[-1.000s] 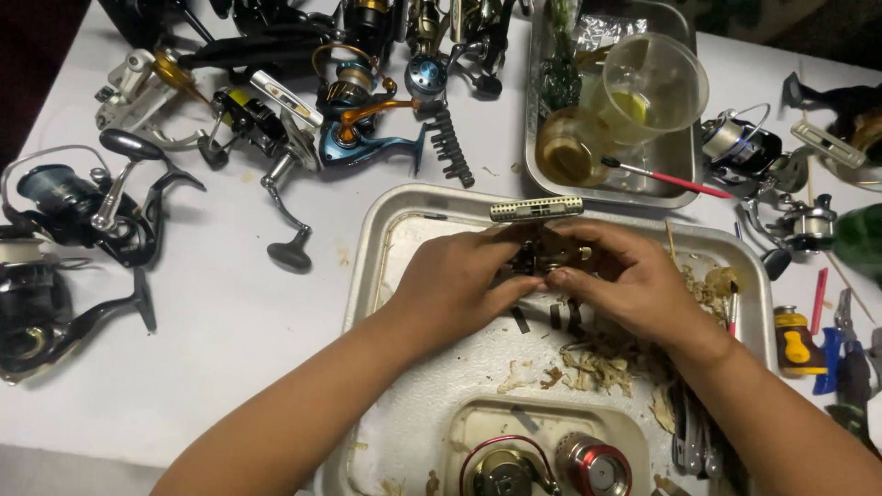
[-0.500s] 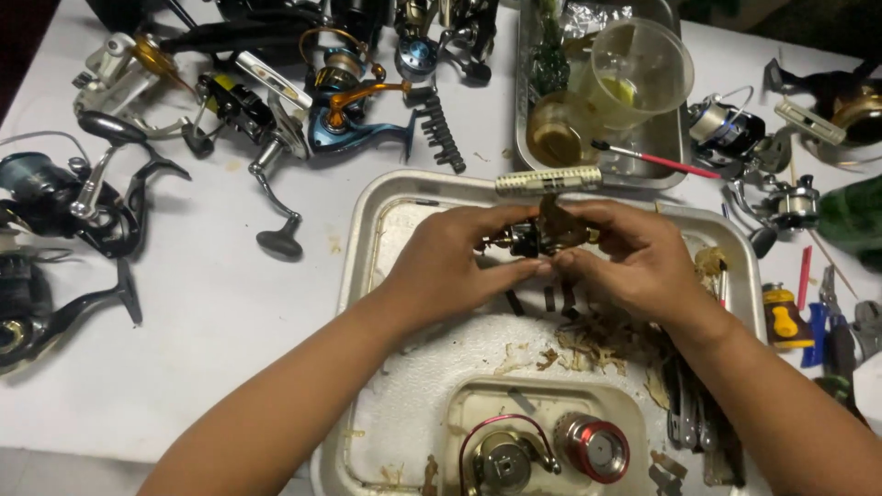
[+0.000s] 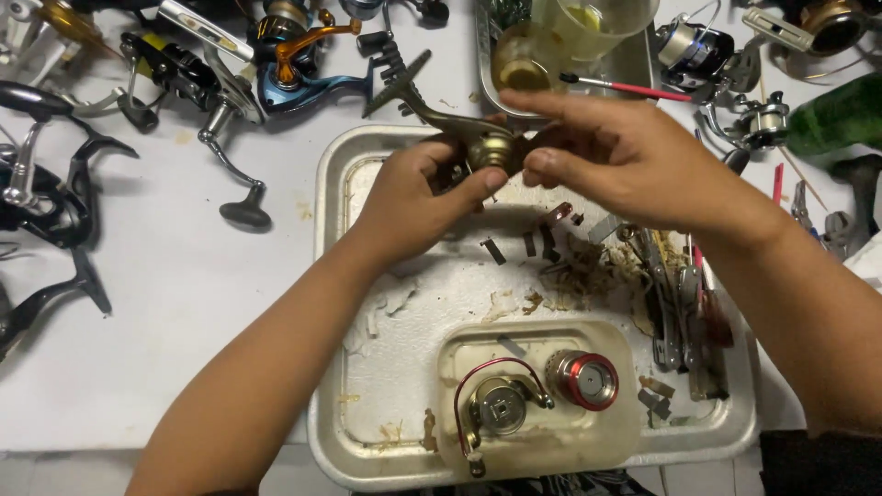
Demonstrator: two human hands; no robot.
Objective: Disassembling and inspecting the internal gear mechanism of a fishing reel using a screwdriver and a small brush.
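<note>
Both hands hold a brass-coloured fishing reel body [image 3: 485, 147] above the far edge of a metal tray [image 3: 331, 276]. My left hand [image 3: 418, 197] grips it from below with thumb and fingers. My right hand [image 3: 616, 152] pinches it from the right side. The reel's dark foot [image 3: 400, 84] sticks up to the left. Below the hands, small dark parts [image 3: 528, 246] lie on the tray's white lining.
A smaller cream dish [image 3: 606, 432] in the tray holds a red-rimmed spool [image 3: 581, 378] and a rotor with a red bail wire [image 3: 496, 404]. Pliers [image 3: 663, 303] lie at the tray's right. Several reels [image 3: 276, 64] crowd the table's left and back; a second tray [image 3: 634, 64] holds cups and a brush.
Both hands have lifted the reel body up off the tray and toward the far edge. The camera view has shifted closer and lower over the tray.
</note>
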